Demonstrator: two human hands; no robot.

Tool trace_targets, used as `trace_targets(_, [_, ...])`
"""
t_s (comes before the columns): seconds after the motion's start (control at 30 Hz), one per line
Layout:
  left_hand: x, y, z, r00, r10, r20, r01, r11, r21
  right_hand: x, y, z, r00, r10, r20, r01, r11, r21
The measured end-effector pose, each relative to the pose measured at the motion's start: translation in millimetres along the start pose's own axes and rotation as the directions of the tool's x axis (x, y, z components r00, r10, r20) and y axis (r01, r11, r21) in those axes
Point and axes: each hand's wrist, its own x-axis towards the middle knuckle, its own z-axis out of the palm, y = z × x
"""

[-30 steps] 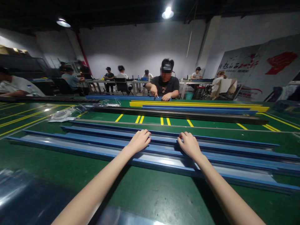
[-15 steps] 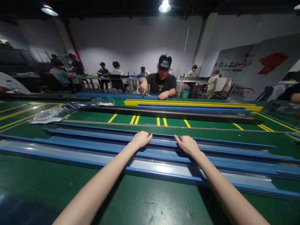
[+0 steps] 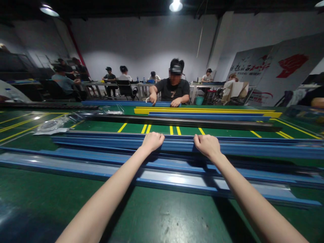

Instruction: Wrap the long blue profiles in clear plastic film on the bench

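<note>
Both my hands are closed on a long blue profile strip (image 3: 177, 145) that runs crosswise in front of me. My left hand (image 3: 153, 141) grips it left of its middle, and my right hand (image 3: 208, 145) grips it a short way to the right. The strip is tilted so that its ribbed side faces me, and its right part is raised, with a dark shadow below. Nearer to me lie more long blue strips, among them a wide channel strip (image 3: 174, 178) with a shiny inner face. My fingertips are hidden behind the held strip.
On the green table (image 3: 162, 212), a black strip (image 3: 189, 122), a yellow strip (image 3: 210, 111) and further blue strips lie beyond. A clear plastic bag with a coil (image 3: 50, 125) is at the left. Opposite, a co-worker (image 3: 174, 87) has both hands at another blue strip (image 3: 108, 103).
My hands have closed on the far blue strip, which has tipped up and risen off the others at its right. The co-worker's raised hand has come down.
</note>
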Motion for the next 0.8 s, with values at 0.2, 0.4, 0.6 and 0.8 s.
trace_targets(0.2, [-12,8,-20.2,0.997,0.016,-0.08,-0.014,0.999,0.03,-25,5,-26,0.99,-0.016,-0.14,0.01,0.999,-0.043])
trace_targets(0.4, [-43,21,-36.3,0.985,0.078,-0.157,-0.071,0.996,0.054,-61,9,-39,0.983,-0.005,-0.184,-0.002,0.999,-0.036])
trace_targets(0.6, [-79,30,-56.6,0.965,0.113,-0.236,-0.108,0.994,0.036,-95,10,-52,0.98,0.024,-0.197,-0.024,1.0,0.003])
trace_targets(0.8, [-125,42,-61.3,0.957,0.151,-0.248,-0.143,0.988,0.05,-136,13,-51,0.982,0.035,-0.185,-0.025,0.998,0.057])
